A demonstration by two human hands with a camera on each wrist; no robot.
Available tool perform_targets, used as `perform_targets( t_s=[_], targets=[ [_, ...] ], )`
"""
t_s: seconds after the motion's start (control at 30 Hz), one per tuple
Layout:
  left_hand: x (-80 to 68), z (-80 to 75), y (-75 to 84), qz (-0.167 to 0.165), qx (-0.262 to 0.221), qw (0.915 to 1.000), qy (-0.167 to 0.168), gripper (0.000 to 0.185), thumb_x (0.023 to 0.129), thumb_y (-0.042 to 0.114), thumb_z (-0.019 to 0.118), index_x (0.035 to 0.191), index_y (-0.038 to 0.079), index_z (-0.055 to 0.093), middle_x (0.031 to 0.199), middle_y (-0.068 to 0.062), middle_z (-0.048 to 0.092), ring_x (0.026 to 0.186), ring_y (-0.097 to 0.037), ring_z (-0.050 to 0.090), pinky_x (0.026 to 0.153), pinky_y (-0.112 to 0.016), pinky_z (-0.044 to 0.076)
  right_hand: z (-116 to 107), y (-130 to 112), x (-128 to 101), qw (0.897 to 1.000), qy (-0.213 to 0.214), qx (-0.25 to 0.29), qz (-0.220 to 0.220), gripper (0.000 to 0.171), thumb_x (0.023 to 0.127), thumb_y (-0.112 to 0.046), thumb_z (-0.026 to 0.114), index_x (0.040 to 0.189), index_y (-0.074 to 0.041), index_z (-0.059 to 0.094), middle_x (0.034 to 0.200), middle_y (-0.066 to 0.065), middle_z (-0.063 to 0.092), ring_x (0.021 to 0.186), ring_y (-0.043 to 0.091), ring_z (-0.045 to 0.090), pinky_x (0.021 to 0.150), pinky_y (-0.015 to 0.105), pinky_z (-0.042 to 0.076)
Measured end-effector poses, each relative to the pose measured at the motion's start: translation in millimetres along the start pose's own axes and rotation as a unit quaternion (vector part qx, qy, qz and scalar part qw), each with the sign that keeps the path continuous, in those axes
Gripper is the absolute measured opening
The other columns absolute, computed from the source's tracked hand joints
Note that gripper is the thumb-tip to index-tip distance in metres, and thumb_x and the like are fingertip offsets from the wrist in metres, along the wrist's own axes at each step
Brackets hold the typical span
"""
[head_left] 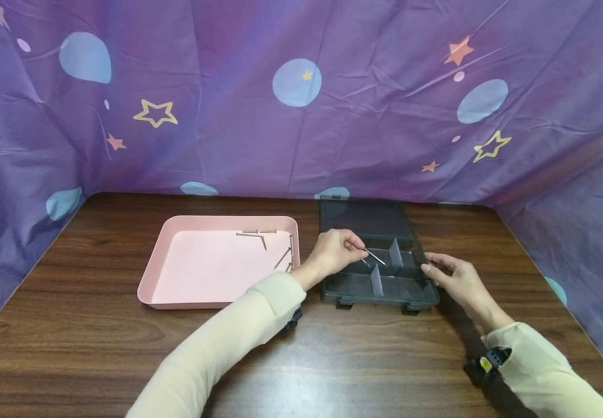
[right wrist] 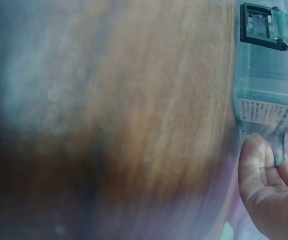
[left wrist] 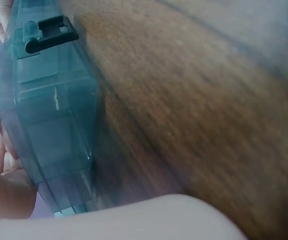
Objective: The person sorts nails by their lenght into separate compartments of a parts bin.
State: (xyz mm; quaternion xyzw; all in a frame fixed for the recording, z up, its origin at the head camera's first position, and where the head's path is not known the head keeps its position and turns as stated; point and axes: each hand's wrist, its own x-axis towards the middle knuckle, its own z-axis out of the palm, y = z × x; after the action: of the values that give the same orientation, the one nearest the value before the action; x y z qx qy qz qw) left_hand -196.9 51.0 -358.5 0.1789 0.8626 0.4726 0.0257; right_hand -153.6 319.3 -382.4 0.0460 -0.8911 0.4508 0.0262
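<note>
My left hand pinches a long thin metal rod, like a nail or screw, between thumb and fingertips. The rod slants down over the back compartments of a dark see-through organizer box. Just below those fingertips another small metal piece shows. At the box's right end, my right hand holds the side wall, thumb toward the near side. The right wrist view shows the right hand's fingers against the box end, below a white label.
A pink tray lies left of the box, with several similar thin metal pieces along its right side. The box's lid lies folded back, and two latches face the near side. Pale dividers split the box.
</note>
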Motion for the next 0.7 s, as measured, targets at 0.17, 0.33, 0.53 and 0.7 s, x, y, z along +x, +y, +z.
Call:
perform_targets(
  t_s=[0.17, 0.33, 0.53, 0.7],
  targets=[
    [-3.4, -6.8, -0.4, -0.005, -0.018, 0.9998, 0.002, 0.011, 0.08, 0.02, 0.074, 0.087, 0.011, 0.073, 0.081, -0.001, 0.073, 0.067, -0.003, 0.061, 0.064, -0.013, 0.045, 0.1, 0.9, -0.1, 1.0, -0.001, 0.008, 0.005, 0.046, 0.093, -0.019, 0.058, 0.124, 0.014, 0.05, 0.083, -0.014, 0.058, 0.067, -0.004, 0.05, 0.057, 0.017, 0.045],
    [-10.3, -20.6, -4.1, -0.021, -0.045, 0.9987, 0.002, 0.012, 0.081, 0.021, 0.073, 0.088, 0.011, 0.072, 0.082, -0.002, 0.073, 0.068, -0.003, 0.061, 0.061, -0.015, 0.045, 0.3, 1.5, -0.1, 1.0, 0.002, 0.008, 0.004, 0.046, 0.093, -0.02, 0.059, 0.124, 0.014, 0.05, 0.084, -0.012, 0.06, 0.067, -0.004, 0.05, 0.057, 0.016, 0.045],
    [-18.6, -42.1, -17.1, -0.052, -0.082, 0.9953, 0.008, 0.015, 0.081, 0.018, 0.073, 0.091, 0.008, 0.071, 0.082, -0.005, 0.071, 0.066, -0.004, 0.056, 0.06, -0.017, 0.045, -0.1, 1.6, 0.0, 1.0, -0.001, 0.0, 0.001, 0.045, 0.094, -0.018, 0.058, 0.124, 0.014, 0.05, 0.083, -0.015, 0.058, 0.067, -0.004, 0.05, 0.057, 0.017, 0.045],
    [-24.7, -65.4, -30.3, -0.079, -0.084, 0.993, 0.027, 0.015, 0.081, 0.018, 0.072, 0.091, 0.006, 0.07, 0.083, -0.005, 0.07, 0.067, -0.006, 0.058, 0.061, -0.018, 0.047, -0.9, 2.1, 1.0, 1.0, -0.002, -0.001, 0.001, 0.046, 0.094, -0.019, 0.058, 0.124, 0.014, 0.05, 0.083, -0.013, 0.059, 0.067, -0.003, 0.05, 0.057, 0.017, 0.045]
  ],
)
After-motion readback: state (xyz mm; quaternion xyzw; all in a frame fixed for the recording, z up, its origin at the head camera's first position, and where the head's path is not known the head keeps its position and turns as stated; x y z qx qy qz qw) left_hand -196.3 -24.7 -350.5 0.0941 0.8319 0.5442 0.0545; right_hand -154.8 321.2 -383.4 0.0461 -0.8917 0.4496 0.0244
